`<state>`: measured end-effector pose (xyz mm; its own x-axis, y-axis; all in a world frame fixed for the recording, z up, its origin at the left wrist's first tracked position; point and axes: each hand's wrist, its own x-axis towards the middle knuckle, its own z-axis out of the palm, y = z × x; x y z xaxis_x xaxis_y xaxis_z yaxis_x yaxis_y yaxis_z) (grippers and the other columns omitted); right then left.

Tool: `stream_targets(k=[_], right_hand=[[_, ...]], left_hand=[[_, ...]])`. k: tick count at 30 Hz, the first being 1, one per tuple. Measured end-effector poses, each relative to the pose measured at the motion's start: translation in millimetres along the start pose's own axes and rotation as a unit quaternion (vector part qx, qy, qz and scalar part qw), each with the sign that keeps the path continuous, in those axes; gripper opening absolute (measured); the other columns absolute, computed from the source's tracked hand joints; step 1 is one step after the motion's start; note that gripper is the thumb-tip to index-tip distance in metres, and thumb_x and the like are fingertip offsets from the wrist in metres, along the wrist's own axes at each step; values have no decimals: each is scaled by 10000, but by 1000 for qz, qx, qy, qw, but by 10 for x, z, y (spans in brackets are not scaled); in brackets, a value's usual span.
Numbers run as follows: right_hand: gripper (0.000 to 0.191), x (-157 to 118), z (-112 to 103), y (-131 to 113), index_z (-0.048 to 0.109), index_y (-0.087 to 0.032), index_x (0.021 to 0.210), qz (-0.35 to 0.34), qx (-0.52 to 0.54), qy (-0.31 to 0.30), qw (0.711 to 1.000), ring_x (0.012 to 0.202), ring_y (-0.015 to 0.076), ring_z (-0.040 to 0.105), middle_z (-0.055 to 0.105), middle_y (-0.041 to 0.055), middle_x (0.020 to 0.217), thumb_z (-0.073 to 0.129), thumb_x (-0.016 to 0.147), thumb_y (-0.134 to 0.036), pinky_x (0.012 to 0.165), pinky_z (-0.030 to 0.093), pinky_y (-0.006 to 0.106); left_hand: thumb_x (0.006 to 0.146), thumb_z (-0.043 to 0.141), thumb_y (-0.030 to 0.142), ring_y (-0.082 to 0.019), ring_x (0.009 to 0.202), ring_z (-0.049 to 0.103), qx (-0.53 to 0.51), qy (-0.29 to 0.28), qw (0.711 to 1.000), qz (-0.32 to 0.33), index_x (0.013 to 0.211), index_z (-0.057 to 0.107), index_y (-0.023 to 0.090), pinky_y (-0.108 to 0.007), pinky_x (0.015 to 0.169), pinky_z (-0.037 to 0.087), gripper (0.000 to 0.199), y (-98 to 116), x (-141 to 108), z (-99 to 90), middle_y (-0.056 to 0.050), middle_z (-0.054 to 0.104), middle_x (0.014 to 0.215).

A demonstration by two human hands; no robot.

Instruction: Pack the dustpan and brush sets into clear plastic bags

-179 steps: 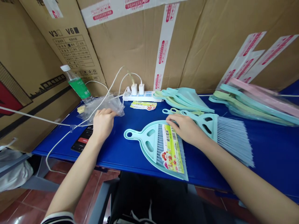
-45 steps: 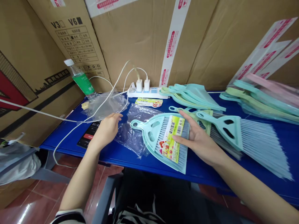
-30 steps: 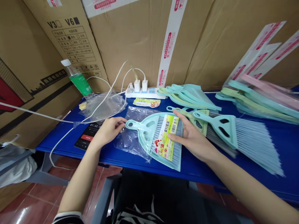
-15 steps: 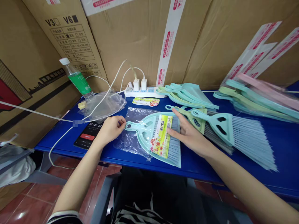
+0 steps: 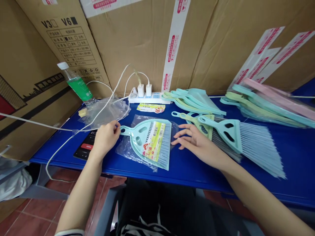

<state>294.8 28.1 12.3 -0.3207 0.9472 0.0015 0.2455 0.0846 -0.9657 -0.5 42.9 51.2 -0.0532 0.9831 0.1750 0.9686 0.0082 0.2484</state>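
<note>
A light-blue dustpan [image 5: 136, 131] lies on the table with a small brush [image 5: 166, 144] and a yellow-green label card [image 5: 155, 139] on it. A clear plastic bag [image 5: 124, 147] shows around it; I cannot tell whether the dustpan is inside or on top. My left hand [image 5: 108, 134] is closed in a pinch on the dustpan's handle end. Off the dustpan's right edge, my right hand [image 5: 190, 137] has its fingers apart, close to the bag's clear film. Right of that hand lie a light-blue brush [image 5: 230, 132] and a green brush [image 5: 203, 126].
Stacked dustpans [image 5: 197, 100] lie at the back, with bagged ones [image 5: 268, 105] farther right. Spare label cards [image 5: 151, 108] sit before a power strip [image 5: 147, 98]. At left are a bottle [image 5: 78, 85], loose plastic bags [image 5: 105, 113], a phone [image 5: 85, 147] and white cables.
The dustpan with its brush and card has shifted left in view, my left hand with it. My right hand has come off the dustpan and now stands apart at its right.
</note>
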Motion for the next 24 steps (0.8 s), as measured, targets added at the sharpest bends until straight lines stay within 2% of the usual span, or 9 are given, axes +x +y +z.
stream_targets(k=[3,6,11,17,20,22,24], right_hand=[[268,-47,2,-65,443,-258,1033,-46,-67,-42,996,894,234,678,670,84,1017,543,868,-444,768,544,407],[139,-79,10,-124,485,-258,998,-69,-153,-83,982,783,197,626,697,62,1005,505,873,-315,700,505,367],[89,-90,18,-119,554,-228,921,-92,-226,-97,965,732,182,573,676,24,840,525,840,-250,704,466,346],[137,-89,48,-94,651,-213,961,-105,-240,-123,957,804,198,571,621,24,806,565,857,-238,741,464,342],[24,-86,68,-114,631,-213,842,-127,-262,-135,947,761,188,556,576,-5,731,625,858,-230,834,454,380],[144,-91,69,-126,577,-214,746,-147,-268,-145,941,746,179,551,577,-4,738,599,888,-207,865,443,390],[191,-105,63,-134,543,-216,726,-173,-269,-153,935,788,186,554,597,15,799,560,914,-189,852,447,380]], left_hand=[[826,457,193,-236,669,651,36,14,999,-17,802,610,234,-279,592,362,160,2,-9,-24,-24,663,659],[862,444,197,-264,752,688,84,11,996,-33,889,641,224,-282,604,385,200,24,-17,-42,-54,708,742],[906,411,178,-320,905,708,162,-10,983,-85,1044,650,174,-310,648,442,276,86,-18,-53,-125,748,931],[940,385,190,-342,967,703,184,-23,977,-104,1116,634,169,-351,702,493,306,113,-16,-60,-150,741,1050],[945,385,191,-336,969,706,184,-22,977,-107,1117,633,172,-353,715,503,302,120,-16,-59,-148,741,1054],[947,384,191,-339,974,706,182,-22,977,-109,1120,632,173,-355,718,505,302,124,-14,-56,-149,741,1047],[949,383,191,-348,976,704,184,-24,976,-112,1120,632,169,-362,719,504,304,128,-10,-52,-155,740,1040]])
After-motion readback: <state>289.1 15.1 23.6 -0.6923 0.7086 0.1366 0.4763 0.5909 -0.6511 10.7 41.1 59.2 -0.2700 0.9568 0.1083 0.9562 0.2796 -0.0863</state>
